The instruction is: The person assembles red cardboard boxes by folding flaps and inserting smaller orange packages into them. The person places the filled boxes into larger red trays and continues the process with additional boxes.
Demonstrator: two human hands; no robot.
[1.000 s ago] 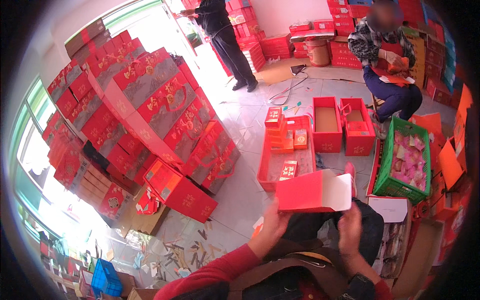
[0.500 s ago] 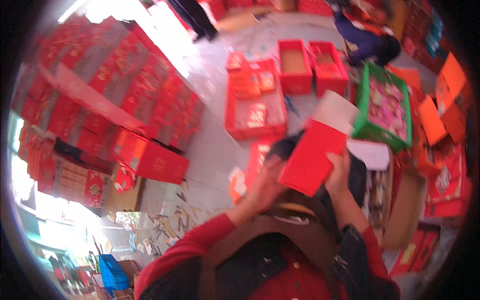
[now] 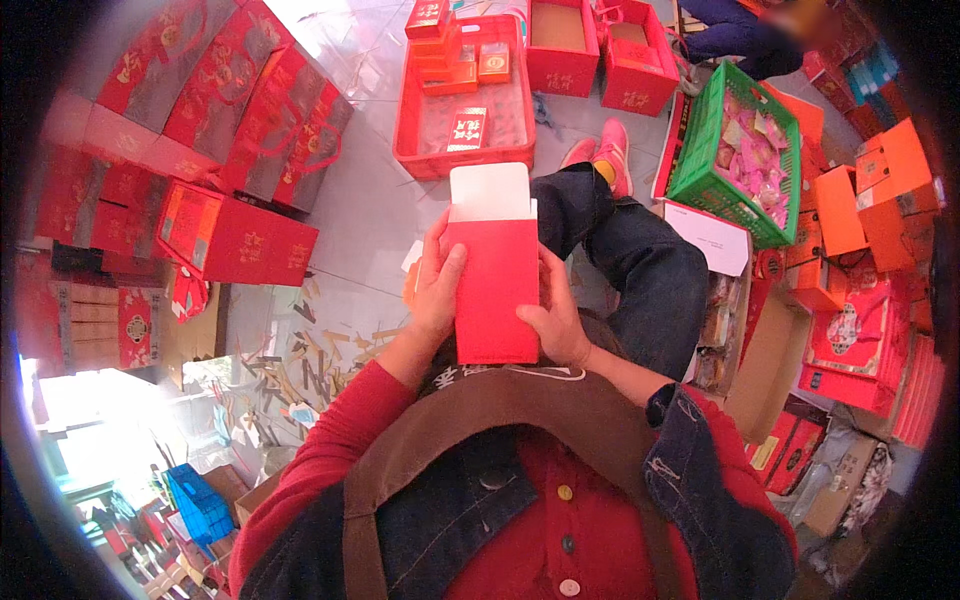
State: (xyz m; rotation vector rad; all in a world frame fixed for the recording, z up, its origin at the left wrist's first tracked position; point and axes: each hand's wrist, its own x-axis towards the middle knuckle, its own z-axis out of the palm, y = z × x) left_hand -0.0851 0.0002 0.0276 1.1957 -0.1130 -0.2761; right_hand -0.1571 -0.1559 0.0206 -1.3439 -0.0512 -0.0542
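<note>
A red carton [image 3: 497,290] with a white flap standing up at its far end is held upright in front of my lap. Its open end points away from me. My left hand [image 3: 437,285] grips the carton's left side, thumb lying on the red face. Around the right edge closes my right hand [image 3: 556,315], its thumb pressed near the lower right of the face. Just beyond stands a red plastic crate [image 3: 425,160] with small orange boxes [image 3: 450,75] stacked inside and a red-and-white box [image 3: 467,130] lying in it.
At the right, a green crate [image 3: 705,190] holds pink packets [image 3: 750,150], with orange boxes [image 3: 845,210] beyond. Red gift bags [image 3: 220,110] and a red box [image 3: 240,235] stand on the left. Strips of scrap [image 3: 300,350] litter the floor. Another person sits at the far right.
The carton has swung from a tilt at the right to straight in front of me. My left hand, apart from it before, now grips its left side.
</note>
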